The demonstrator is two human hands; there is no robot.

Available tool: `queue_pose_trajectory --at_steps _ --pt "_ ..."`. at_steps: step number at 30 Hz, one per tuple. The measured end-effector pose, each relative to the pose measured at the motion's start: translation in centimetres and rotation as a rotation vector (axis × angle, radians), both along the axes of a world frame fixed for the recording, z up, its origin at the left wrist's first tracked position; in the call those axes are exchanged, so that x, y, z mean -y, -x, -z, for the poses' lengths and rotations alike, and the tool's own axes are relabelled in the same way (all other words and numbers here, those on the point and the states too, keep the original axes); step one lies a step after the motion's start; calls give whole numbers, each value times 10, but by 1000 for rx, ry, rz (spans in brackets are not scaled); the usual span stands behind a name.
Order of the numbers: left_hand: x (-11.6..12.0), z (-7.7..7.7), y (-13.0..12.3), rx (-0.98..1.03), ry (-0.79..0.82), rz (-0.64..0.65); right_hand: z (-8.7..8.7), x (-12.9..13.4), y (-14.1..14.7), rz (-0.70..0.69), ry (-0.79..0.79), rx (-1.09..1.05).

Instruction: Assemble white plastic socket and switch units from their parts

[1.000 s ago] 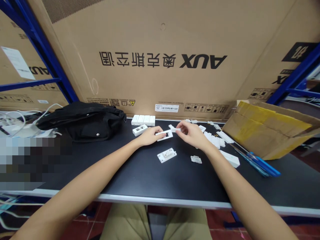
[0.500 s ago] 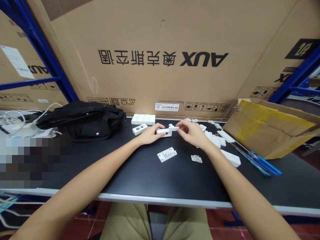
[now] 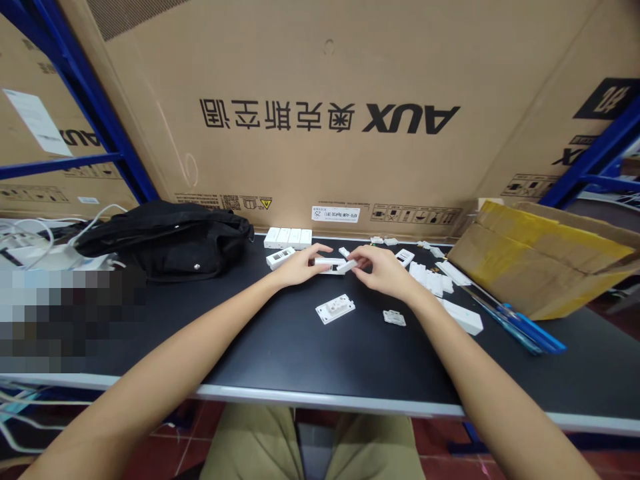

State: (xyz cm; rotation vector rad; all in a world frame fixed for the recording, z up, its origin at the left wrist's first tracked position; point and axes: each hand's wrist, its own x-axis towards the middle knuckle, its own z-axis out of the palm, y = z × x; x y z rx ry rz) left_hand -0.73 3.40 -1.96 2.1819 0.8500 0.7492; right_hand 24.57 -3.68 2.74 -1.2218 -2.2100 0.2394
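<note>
In the head view, beyond one white rectangular plastic plate (image 3: pixel 335 309) on the black tabletop (image 3: pixel 280 360), our left hand (image 3: pixel 301 265) pinches one white plastic frame (image 3: pixel 326 261). Our right hand (image 3: pixel 383 269), apart from the left, grips one small white plastic piece (image 3: pixel 348 266) at the frame; we cannot tell whether they touch. Right of the plate lies one pale plastic part (image 3: pixel 394 318); beyond-left, four white blocks (image 3: pixel 289 238). Our fingers hide both held ends. Overlapping white scraps (image 3: pixel 431 280), right of the plate, defy our counting.

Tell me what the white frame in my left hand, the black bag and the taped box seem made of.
White frame: probably plastic, smooth with thin, straight edges. Black bag: likely matte fabric, given its soft folds. Taped box: apparently dull brown cardboard, with creased panels and shinier yellow tape.
</note>
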Motion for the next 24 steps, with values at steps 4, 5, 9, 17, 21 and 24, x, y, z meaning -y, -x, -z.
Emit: queue_pose_trajectory --at_steps 4,5,9,17,21,24 --pt "0 -1 -1 4 1 1 1 -1 -1 14 3 41" --pt "0 -2 -1 3 -1 1 1 -1 -1 18 8 53" --pt "1 -4 -1 -15 -3 -2 0 -1 -1 26 35 98" --pt "2 -8 0 -68 0 32 -4 2 -1 33 79 153" --pt "4 -11 1 -100 -2 49 -2 1 -2 26 113 176" --pt "6 -13 2 -122 -2 68 -1 0 -3 19 115 192"
